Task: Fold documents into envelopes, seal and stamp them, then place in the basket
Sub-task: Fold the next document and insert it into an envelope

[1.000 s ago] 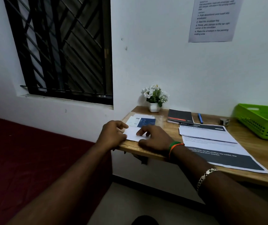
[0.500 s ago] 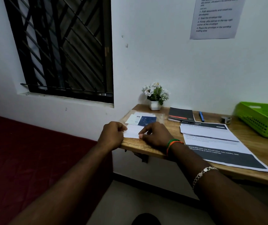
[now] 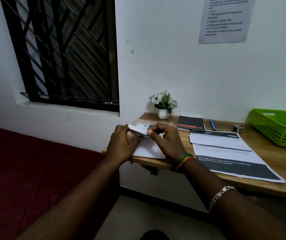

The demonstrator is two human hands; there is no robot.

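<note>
A white envelope [image 3: 147, 148] lies at the left end of the wooden desk [image 3: 277, 163], with its far edge lifted off the surface. My left hand [image 3: 121, 144] holds the envelope's left side, fingers curled on the raised edge. My right hand [image 3: 166, 141] pinches that raised edge between thumb and fingers. A blue-and-white card [image 3: 144, 126] peeks out behind the hands. Printed documents [image 3: 225, 149] lie spread across the middle of the desk. The green basket [image 3: 277, 129] stands at the far right.
A small white pot of flowers [image 3: 163, 103] stands at the back by the wall. A dark booklet [image 3: 190, 122], a blue pen [image 3: 212, 123] and a small tape roll [image 3: 237, 128] lie behind the documents. A dark red bed [image 3: 26, 170] fills the left. An instruction sheet [image 3: 225, 19] hangs on the wall.
Both hands were pressing flat on the envelope; now its far edge is raised off the desk and pinched between them. The camera view has come closer.
</note>
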